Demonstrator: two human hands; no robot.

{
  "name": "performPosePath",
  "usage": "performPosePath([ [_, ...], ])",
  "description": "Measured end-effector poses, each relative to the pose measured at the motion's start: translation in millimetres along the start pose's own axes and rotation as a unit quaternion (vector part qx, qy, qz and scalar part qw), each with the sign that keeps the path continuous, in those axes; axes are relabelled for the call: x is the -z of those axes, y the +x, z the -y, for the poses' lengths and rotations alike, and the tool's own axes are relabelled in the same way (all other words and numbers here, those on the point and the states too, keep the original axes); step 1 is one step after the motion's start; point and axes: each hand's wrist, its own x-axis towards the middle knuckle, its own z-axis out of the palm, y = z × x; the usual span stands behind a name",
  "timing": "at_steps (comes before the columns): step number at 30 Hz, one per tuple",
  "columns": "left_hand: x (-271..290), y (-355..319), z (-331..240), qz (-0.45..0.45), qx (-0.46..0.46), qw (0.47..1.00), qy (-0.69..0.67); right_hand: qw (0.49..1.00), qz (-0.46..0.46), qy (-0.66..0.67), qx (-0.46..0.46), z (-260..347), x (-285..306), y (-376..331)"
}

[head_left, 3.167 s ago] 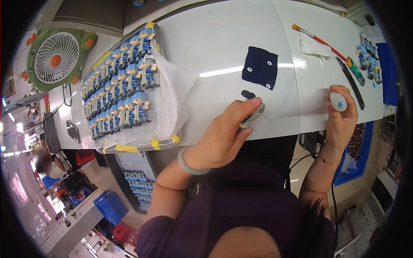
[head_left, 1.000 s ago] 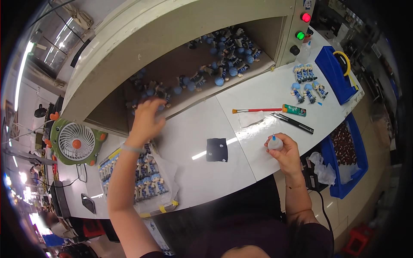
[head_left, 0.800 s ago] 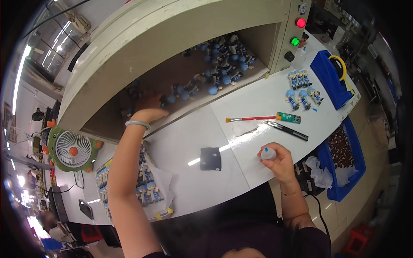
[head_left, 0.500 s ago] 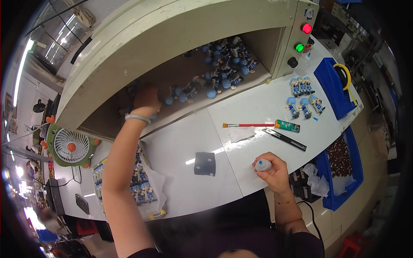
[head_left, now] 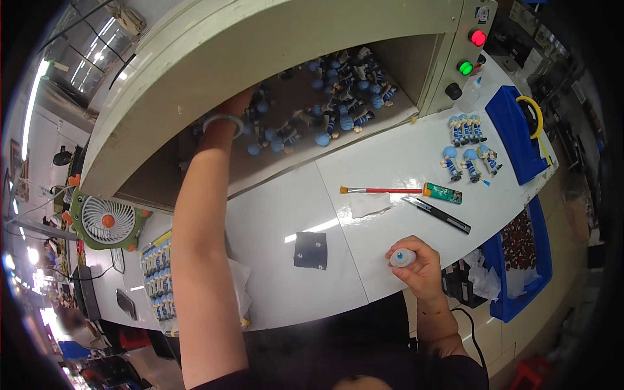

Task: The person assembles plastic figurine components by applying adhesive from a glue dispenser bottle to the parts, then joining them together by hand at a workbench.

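Head view: your right hand [head_left: 421,268] curls its fingers round the white squeeze bottle [head_left: 403,259]; your left hand [head_left: 241,102] is inside the cabinet [head_left: 292,36] near blue-haired figurines [head_left: 323,138], fingertips hidden, grip untellable. Groping blind could scuff them; overgripping could squirt the bottle.

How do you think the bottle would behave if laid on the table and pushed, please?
The bottle looks round-bodied, so it would probably roll if laid on its side. The table looks glossy, so the bottle may also slide easily. Its pale body suggests light, squeezable plastic, though how full it is cannot be told.
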Motion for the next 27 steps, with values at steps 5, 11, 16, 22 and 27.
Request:
performPosePath([
  [5, 43, -23, -39, 0.314, 0.108, 0.943, 0.008, 1.0, 0.009, 0.006, 0.01, -1, 4, 0],
  [11, 67, -77, -63, 0.442, 0.173, 0.878, 0.064, 0.999, -0.03, 0.042, 0.002, 1, -7, 0],
  [16, 119, -88, -51, 0.278, 0.284, 0.913, -0.088, 0.993, -0.04, -0.08, 0.077, -2, -16, 1],
  [22, 218, -105, -117, 0.278, 0.471, 0.645, -0.533, 0.957, -0.1, -0.256, 0.095, -4, -32, 0],
  [27, 272, -154, -160, 0.255, 0.472, 0.594, -0.599, 0.94, -0.084, -0.325, 0.059, -7, -42, -1],
])
